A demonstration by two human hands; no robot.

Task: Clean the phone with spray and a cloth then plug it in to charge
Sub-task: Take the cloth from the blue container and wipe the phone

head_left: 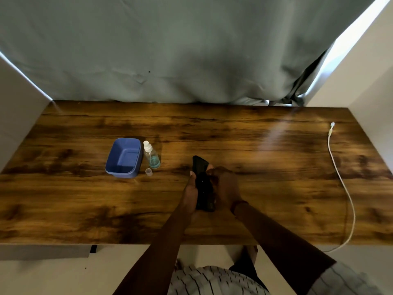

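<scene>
**Phone in both hands, cable far to the right**

I see a long wooden table [85,199] with a grey curtain [170,50] hanging behind it. On its left half sits a blue tub [124,157], with a spray bottle [151,155] just beside it and the bottle's small clear cap [148,172] lying loose near its base. A white charging cable [344,184] runs along the far right side, its plug end well apart from everything else.

Near the middle, I hold the dark phone [203,184] above the table. My left hand [190,193] is closed around its left edge; my right hand [226,188] is closed against its right side. I can't make out a cloth; it may be bunched in my right hand.

My guess is that the wiping is under way. The risks I see: a damp phone slipping from my grip, liquid left in the port before plugging in, or my arm knocking the uncapped bottle over.
</scene>
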